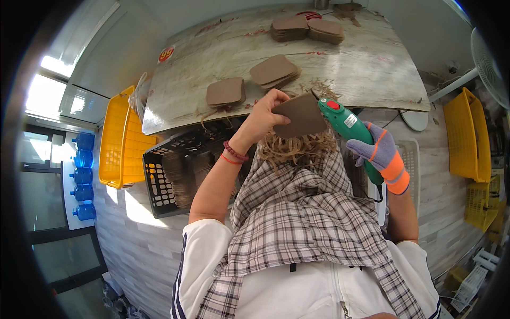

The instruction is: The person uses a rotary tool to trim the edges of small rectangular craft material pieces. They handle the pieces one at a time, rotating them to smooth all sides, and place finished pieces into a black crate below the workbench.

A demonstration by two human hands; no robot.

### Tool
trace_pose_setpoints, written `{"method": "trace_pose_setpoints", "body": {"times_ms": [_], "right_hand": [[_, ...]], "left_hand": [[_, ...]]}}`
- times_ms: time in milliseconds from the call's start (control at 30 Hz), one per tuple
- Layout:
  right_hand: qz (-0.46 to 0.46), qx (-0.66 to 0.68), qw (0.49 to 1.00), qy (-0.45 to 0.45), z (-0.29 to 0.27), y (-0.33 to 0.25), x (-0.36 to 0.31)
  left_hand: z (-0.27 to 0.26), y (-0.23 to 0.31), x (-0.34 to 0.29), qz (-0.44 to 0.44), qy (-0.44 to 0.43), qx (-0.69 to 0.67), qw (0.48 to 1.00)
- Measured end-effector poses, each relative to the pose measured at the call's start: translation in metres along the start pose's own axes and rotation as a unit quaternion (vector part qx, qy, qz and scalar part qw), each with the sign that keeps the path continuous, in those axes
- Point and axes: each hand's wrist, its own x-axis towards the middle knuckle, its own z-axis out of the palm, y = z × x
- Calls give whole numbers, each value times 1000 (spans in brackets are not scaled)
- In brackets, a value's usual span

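My bare left hand, with beaded and red bracelets on its wrist, pinches a flat brown piece with rounded corners above my lap. In a grey and orange glove, my right hand is wrapped round a green corded power tool with a red switch. The tool's narrow tip meets the upper right edge of the brown piece; the exact contact is too small to make out. Curly brown trimmings lie on my checked apron just below the piece.
Stacks of similar brown pieces lie on the worn table. A black crate holding more pieces stands left under the table edge. Yellow baskets stand at both sides. A white fan is at the far right.
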Motion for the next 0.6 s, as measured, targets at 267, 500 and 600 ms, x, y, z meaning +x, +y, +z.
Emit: {"method": "trace_pose_setpoints", "body": {"times_ms": [267, 500, 600], "right_hand": [[24, -8, 999, -33, -2, 7, 4], [31, -26, 998, -50, 4, 5, 4], [28, -34, 998, -48, 6, 5, 6]], "left_hand": [[-18, 1, -1, 46, 115, -82, 989], [-23, 3, 0, 19, 74, -57, 995], [-18, 6, -1, 8, 51, -17, 999]]}}
